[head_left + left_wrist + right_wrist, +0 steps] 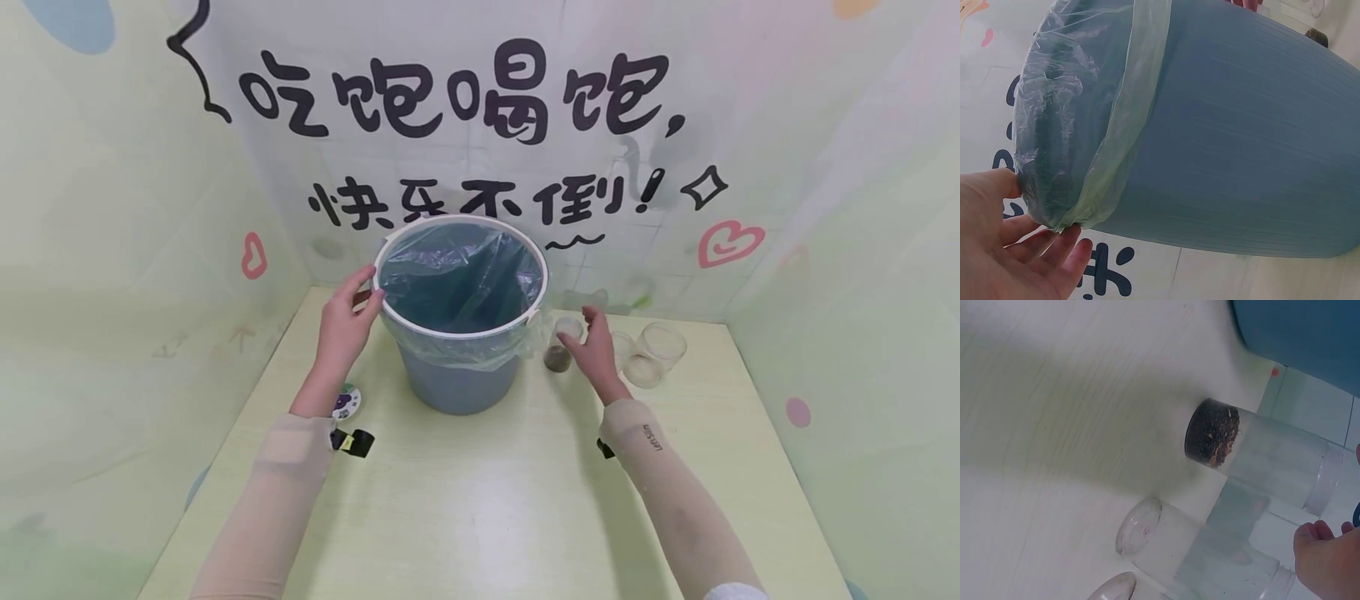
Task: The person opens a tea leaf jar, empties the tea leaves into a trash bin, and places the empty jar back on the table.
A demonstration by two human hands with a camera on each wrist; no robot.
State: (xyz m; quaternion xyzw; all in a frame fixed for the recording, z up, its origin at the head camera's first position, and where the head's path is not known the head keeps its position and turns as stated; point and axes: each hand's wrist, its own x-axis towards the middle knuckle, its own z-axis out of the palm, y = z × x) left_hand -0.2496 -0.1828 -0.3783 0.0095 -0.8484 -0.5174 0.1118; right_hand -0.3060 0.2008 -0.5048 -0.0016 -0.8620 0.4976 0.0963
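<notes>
**Jars crowded close beside a steadied bin**

A blue waste bin point(459, 333) lined with a thin plastic bag point(457, 287) stands upright on the bench point(487, 500), near its back edge. The left hand point(343, 321) rests against the bin's white rim ring point(384, 310), fingers point(1054, 250) nearly straight and touching the rim and the bag's overhang, gripping nothing firmly. The right hand point(596, 346) hovers among clear plastic jars just right of the bin, fingers loosely spread and closed on nothing; the nearest is a jar with dark residue at its bottom point(1254, 456), with an empty jar point(1204, 556) just beside it.

The jars stand close together, so a reach for one could, in my judgement, knock its neighbour over. The jar with residue could spill dark crumbs onto the bench if tipped short of the bin. A push on the rim could slide the bin or drag the loose bag off.
</notes>
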